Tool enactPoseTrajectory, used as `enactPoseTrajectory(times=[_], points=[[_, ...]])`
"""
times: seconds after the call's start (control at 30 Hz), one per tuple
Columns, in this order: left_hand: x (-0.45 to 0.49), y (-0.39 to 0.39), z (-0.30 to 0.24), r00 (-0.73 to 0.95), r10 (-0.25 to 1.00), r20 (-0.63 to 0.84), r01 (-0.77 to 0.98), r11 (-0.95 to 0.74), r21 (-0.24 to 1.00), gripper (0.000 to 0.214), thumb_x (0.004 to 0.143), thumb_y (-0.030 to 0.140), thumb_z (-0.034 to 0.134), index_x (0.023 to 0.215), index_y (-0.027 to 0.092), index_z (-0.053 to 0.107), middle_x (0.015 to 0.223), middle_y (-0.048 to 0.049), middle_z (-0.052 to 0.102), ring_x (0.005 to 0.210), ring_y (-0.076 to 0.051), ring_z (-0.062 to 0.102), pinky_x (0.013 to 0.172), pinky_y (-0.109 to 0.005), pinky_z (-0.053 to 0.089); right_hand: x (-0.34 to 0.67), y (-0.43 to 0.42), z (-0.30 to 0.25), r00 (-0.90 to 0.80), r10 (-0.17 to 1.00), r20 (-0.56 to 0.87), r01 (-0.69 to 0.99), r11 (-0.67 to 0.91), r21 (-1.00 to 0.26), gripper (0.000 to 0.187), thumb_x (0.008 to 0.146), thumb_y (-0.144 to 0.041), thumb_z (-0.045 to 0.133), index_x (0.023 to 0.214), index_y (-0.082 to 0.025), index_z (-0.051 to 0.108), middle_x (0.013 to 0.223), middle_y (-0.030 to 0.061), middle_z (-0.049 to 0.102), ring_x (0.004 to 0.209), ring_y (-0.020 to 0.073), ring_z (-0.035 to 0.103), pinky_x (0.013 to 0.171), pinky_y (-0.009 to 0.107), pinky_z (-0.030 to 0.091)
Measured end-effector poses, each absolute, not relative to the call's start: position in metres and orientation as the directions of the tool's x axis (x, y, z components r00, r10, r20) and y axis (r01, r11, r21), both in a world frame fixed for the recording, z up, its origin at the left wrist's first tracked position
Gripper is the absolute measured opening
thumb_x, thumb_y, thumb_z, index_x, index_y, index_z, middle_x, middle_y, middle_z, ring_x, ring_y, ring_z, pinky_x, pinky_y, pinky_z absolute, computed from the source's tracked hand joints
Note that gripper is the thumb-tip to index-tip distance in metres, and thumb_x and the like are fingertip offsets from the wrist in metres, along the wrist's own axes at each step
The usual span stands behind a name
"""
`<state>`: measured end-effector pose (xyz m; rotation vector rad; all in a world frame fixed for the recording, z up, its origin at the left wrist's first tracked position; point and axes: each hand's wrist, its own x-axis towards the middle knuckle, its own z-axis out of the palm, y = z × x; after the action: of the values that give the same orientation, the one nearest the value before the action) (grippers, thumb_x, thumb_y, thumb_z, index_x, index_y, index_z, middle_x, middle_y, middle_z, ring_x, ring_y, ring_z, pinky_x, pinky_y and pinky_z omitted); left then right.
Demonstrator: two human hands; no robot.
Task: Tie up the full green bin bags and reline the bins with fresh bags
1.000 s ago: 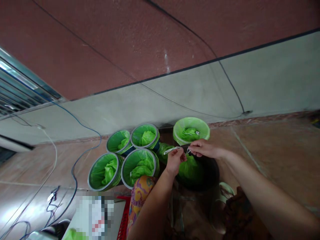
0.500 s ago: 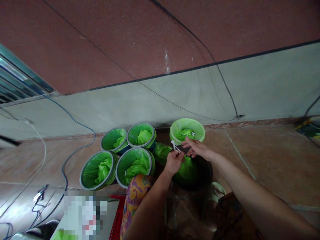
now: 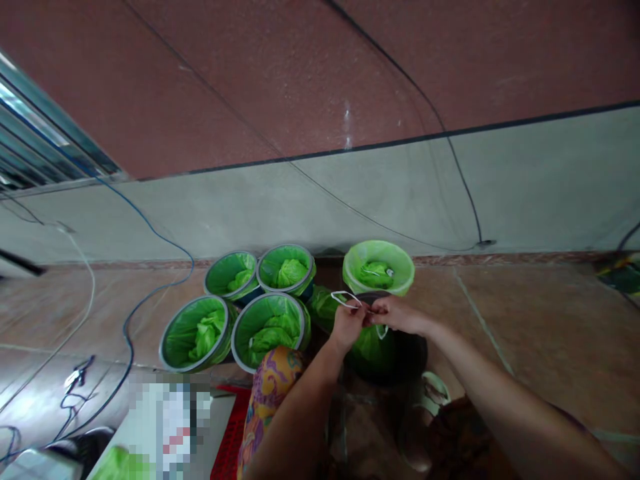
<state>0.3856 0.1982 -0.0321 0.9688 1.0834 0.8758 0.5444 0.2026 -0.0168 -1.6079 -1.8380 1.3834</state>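
Note:
My left hand [image 3: 349, 325] and my right hand [image 3: 400, 313] meet over a dark round bucket [image 3: 413, 357], fingertips pinched close together. Between them runs a thin white string [image 3: 345, 295]. One loop of it stands out beyond the left fingers, and another hangs below the right ones. Beneath the hands, a green bag [image 3: 371, 350] bulges inside the bucket; its top is hidden by my fingers. Behind, against the wall, is a pale green-lined bucket [image 3: 407, 273] with a bundled green bag and a white tie in it.
Several grey-rimmed buckets [image 3: 234, 340] with green bags stand to the left. A red plastic crate [image 3: 233, 427] and a partly blurred pale surface lie at the lower left. A blue cable [image 3: 131, 327] crosses the tiled floor. A sandal [image 3: 435, 392] shows beside the dark bucket.
My right hand, earlier raised with fingers spread, has come down to meet my left and now pinches the string. The white loop left of the hands has widened. The view has shifted slightly.

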Motion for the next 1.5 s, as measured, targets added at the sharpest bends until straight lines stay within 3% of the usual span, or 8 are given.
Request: enactPoseTrajectory(times=[0.27,0.57,0.7,0.93,1.07,1.2,1.33,1.5], points=[[0.385,0.196,-0.033,0.253,0.936,-0.244,-0.081,0.272,0.959,0.013,0.075,0.03,0.067,0.071,0.018,0.065,0.055,0.0029,0.057,0.049,-0.009,0.05,0.053,-0.023,0.043,0.559,0.209,-0.02,-0.292,0.919,-0.265,0.62,-0.029,-0.784,0.02,0.067,-0.038,0.064,0.066,-0.017,0.064,0.058,-0.0012,0.06,0.056,0.0116,0.051,0.053,0.023,0.034],[0.385,0.196,-0.023,0.292,0.835,-0.467,-0.094,0.511,0.855,0.015,0.073,0.031,0.067,0.072,0.017,0.062,0.06,-0.0002,0.064,0.05,-0.011,0.059,0.052,-0.023,0.045,0.558,0.205,0.0,-0.155,0.949,-0.274,0.491,-0.167,-0.855,0.027,0.071,-0.046,0.061,0.07,-0.018,0.058,0.058,-0.0004,0.06,0.047,0.0096,0.049,0.046,0.022,0.037],[0.381,0.196,-0.017,0.286,0.837,-0.467,-0.209,0.53,0.822,0.012,0.071,0.027,0.065,0.076,0.016,0.063,0.066,-0.0015,0.068,0.056,-0.012,0.064,0.055,-0.023,0.046,0.558,0.199,0.009,-0.259,0.916,-0.305,0.438,-0.17,-0.883,0.031,0.071,-0.048,0.063,0.073,-0.018,0.059,0.057,-0.0024,0.056,0.046,0.0087,0.047,0.045,0.022,0.036],[0.382,0.198,-0.031,0.183,0.925,-0.334,-0.217,0.369,0.904,0.016,0.054,0.018,0.076,0.066,0.013,0.067,0.058,-0.0002,0.064,0.054,-0.01,0.056,0.057,-0.024,0.043,0.56,0.196,0.002,-0.379,0.8,-0.466,0.516,-0.235,-0.824,0.025,0.065,-0.041,0.068,0.068,-0.017,0.062,0.054,-0.0026,0.055,0.045,0.0083,0.045,0.044,0.021,0.035],[0.382,0.202,-0.041,0.178,0.964,-0.197,0.077,0.186,0.979,0.007,0.06,0.011,0.069,0.064,0.016,0.07,0.064,-0.0002,0.067,0.06,-0.011,0.057,0.063,-0.025,0.045,0.562,0.2,-0.01,-0.353,0.796,-0.492,0.597,-0.214,-0.773,0.017,0.064,-0.034,0.066,0.065,-0.017,0.064,0.055,-0.0013,0.057,0.047,0.0096,0.047,0.046,0.022,0.037],[0.378,0.199,-0.038,0.25,0.967,-0.051,0.386,-0.051,0.921,0.016,0.07,0.01,0.063,0.074,0.02,0.074,0.075,-0.0024,0.072,0.074,-0.017,0.064,0.076,-0.029,0.049,0.563,0.204,-0.013,-0.275,0.87,-0.41,0.616,-0.168,-0.77,0.018,0.061,-0.021,0.062,0.078,-0.017,0.068,0.068,0.0012,0.065,0.059,0.0132,0.055,0.051,0.022,0.042],[0.379,0.194,-0.034,0.327,0.942,0.068,0.284,-0.167,0.944,0.026,0.074,0.007,0.058,0.089,0.021,0.074,0.092,-0.0047,0.074,0.087,-0.018,0.067,0.086,-0.03,0.051,0.557,0.207,-0.006,-0.26,0.939,-0.224,0.549,-0.047,-0.834,0.026,0.07,-0.021,0.054,0.091,-0.018,0.07,0.085,0.0036,0.071,0.064,0.0134,0.058,0.056,0.024,0.045],[0.383,0.194,-0.036,0.249,0.963,0.105,0.098,-0.132,0.986,0.031,0.075,0.006,0.052,0.095,0.018,0.071,0.097,-0.0063,0.071,0.08,-0.015,0.065,0.075,-0.026,0.052,0.545,0.203,0.003,-0.342,0.899,-0.275,0.458,-0.096,-0.884,0.022,0.079,-0.032,0.052,0.085,-0.017,0.066,0.07,0.0019,0.064,0.054,0.0108,0.054,0.048,0.022,0.04]])
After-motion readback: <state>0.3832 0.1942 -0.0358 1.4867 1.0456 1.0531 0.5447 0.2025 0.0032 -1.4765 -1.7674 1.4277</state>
